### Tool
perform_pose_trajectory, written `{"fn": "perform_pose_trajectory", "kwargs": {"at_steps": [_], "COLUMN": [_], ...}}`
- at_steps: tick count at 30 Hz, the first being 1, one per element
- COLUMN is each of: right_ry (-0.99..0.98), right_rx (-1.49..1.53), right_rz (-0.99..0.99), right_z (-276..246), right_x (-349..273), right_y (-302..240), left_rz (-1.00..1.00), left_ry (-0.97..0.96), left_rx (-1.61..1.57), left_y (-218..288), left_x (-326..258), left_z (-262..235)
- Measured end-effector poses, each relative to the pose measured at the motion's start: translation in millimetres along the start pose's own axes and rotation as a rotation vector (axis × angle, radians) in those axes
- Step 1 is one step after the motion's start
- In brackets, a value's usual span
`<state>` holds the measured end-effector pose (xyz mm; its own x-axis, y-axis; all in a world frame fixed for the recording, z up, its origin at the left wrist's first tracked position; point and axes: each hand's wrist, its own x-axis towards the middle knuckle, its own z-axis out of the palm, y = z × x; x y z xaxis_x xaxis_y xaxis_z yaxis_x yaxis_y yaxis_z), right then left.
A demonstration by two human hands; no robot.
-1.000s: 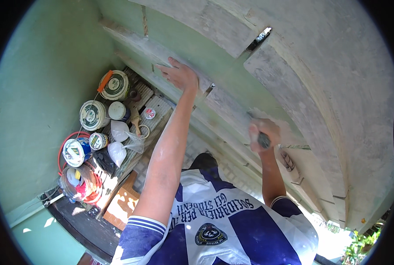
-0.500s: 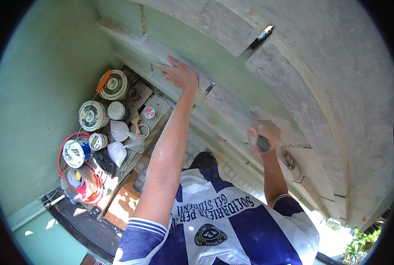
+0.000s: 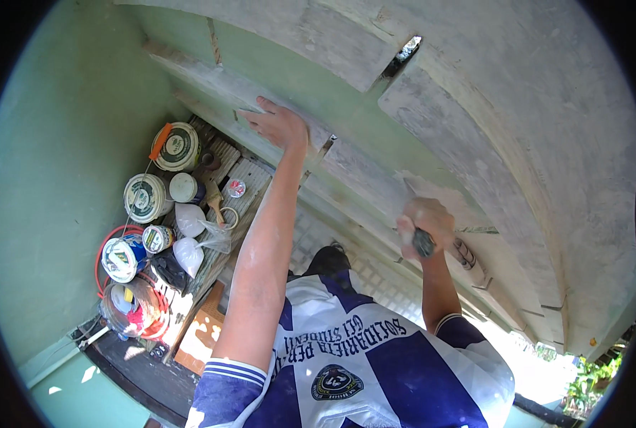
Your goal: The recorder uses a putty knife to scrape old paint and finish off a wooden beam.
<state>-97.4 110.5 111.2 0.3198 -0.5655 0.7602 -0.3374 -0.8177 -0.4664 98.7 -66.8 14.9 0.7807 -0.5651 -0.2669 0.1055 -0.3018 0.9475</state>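
Note:
My left hand (image 3: pixel 279 123) rests flat, fingers spread, on a grey wooden board (image 3: pixel 211 78) that runs along the green wall; it holds nothing. My right hand (image 3: pixel 424 222) is closed around the dark handle of a hand tool (image 3: pixel 424 244), which looks like a scraper or putty knife. The hand hides the blade, and the tool is pressed against a pale, white-smeared plank (image 3: pixel 468 143). Both arms reach away from my blue and white shirt (image 3: pixel 361 371).
Several paint cans (image 3: pixel 177 146) stand on a slatted wooden shelf (image 3: pixel 250 175) at the left, with white plastic bags (image 3: pixel 189 217), a brush (image 3: pixel 213 196) and a red hose loop (image 3: pixel 102 246). The green wall (image 3: pixel 54 178) closes off the left side.
My right hand with the tool has slid slightly down along the pale plank. The left hand stays planted on the board.

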Motion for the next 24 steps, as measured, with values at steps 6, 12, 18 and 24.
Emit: {"fn": "perform_pose_trajectory", "kwargs": {"at_steps": [6,12,18,24], "right_ry": [0.015,-0.049,-0.01,0.089], "right_rx": [-0.051,-0.097,-0.098,-0.352], "right_rz": [-0.035,0.036,0.139,0.117], "right_z": [4,0,7,-6], "right_x": [-7,-6,-20,-45], "right_y": [7,2,3,-21], "left_rz": [0.025,0.025,0.048,0.065], "left_ry": [0.019,0.015,0.002,-0.008], "left_rx": [0.001,-0.009,-0.037,-0.096], "left_y": [-5,-8,-13,-5], "left_x": [2,8,12,-1], "left_z": [4,7,7,3]}}
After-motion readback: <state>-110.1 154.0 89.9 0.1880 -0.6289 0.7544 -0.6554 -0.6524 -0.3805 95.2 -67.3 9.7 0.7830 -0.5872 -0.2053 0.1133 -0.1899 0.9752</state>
